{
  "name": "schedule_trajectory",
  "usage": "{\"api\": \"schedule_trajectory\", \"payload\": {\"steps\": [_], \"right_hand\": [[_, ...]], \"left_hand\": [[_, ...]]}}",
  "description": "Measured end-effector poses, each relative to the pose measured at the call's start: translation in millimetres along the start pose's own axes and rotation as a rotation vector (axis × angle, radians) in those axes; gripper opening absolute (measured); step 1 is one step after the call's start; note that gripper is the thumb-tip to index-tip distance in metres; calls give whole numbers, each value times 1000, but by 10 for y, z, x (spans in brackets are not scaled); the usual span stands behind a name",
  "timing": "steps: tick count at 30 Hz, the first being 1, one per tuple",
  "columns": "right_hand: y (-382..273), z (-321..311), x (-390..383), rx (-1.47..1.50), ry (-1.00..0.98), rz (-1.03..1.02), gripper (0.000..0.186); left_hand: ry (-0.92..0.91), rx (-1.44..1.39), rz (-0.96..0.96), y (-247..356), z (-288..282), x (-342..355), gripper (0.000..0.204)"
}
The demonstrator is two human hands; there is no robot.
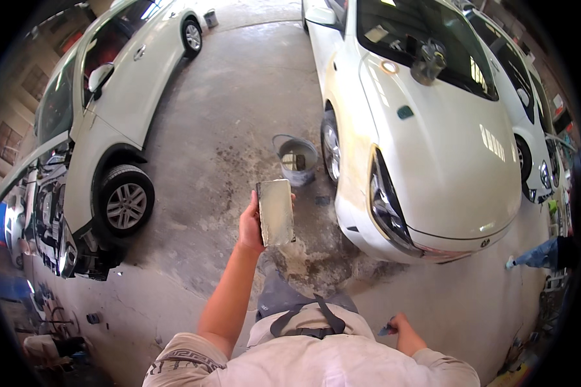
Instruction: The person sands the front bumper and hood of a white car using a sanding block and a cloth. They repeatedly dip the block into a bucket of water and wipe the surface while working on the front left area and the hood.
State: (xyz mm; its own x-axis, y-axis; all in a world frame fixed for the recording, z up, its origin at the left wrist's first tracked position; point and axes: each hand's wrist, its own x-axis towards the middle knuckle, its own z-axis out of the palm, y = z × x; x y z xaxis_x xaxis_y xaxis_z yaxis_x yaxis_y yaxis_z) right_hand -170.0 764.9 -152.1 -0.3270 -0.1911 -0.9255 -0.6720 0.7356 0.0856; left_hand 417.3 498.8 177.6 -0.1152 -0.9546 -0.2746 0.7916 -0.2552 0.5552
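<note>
My left hand [250, 222] is raised in front of me and grips a flat rectangular grey sanding block [275, 211], held upright with its dusty face toward me. My right hand [403, 329] hangs low by my hip and pinches a small blue-grey object [386, 329] that is too small to make out. Just beyond the block a grey bucket [296, 158] stands on the concrete floor beside the front wheel of a white car [432, 135], whose wing shows dull sanded patches.
A second white car [119, 97] stands at the left with its front bumper off and engine bay exposed. A third white car [529, 116] is parked at the far right. A grinder-like tool [428, 61] rests on the near car's bonnet. Another person's sleeve [541, 255] shows at the right.
</note>
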Motion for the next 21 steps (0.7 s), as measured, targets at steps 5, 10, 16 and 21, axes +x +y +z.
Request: {"api": "schedule_trajectory", "payload": {"steps": [5,10,16,21], "right_hand": [[259,-1073,538,209,106,95,16],[-2091,-154,-15,-533,481,-414,38],[-4312,-571,-597,216,776,-540,43],[-6080,-823,-1078,861,247,-675,17]], "left_hand": [[-283,-316,26,588,-497,151,71],[-331,-315,-12,1729,-1155,-36,72],[-152,-261,117,2453,-1627,94,68],[99,-67,163,2809,-2049,451,70]]}}
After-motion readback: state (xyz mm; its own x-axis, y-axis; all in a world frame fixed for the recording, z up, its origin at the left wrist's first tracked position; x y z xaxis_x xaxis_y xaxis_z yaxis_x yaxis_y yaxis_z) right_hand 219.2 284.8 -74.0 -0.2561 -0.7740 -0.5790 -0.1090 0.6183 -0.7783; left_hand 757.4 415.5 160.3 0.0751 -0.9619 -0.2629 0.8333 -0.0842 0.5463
